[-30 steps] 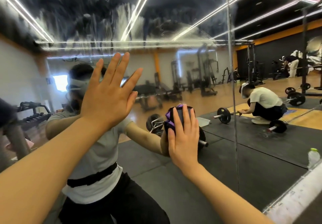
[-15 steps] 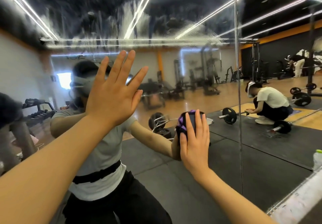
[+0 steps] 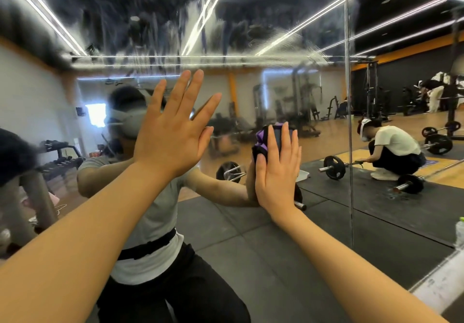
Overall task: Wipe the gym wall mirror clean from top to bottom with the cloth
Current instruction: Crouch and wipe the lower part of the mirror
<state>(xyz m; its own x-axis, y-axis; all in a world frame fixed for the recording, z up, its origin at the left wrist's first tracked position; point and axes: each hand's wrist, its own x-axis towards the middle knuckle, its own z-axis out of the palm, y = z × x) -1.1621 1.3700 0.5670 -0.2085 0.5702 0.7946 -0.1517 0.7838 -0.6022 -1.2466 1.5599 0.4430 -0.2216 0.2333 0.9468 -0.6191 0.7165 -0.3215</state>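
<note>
We press the soft, bunched cloth [image 3: 270,138] flat to the mirror [image 3: 251,33] with our right hand [image 3: 276,169], fingers straight; our left hand [image 3: 170,134] braces open-palmed beside it. The limp cloth looks best handled under the whole palm; streaks remain above.

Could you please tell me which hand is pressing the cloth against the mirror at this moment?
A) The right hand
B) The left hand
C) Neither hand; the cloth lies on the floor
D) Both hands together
A: the right hand lies with straight fingers over the purple and black cloth on the mirror, while the left hand is spread open and holds nothing.
</note>
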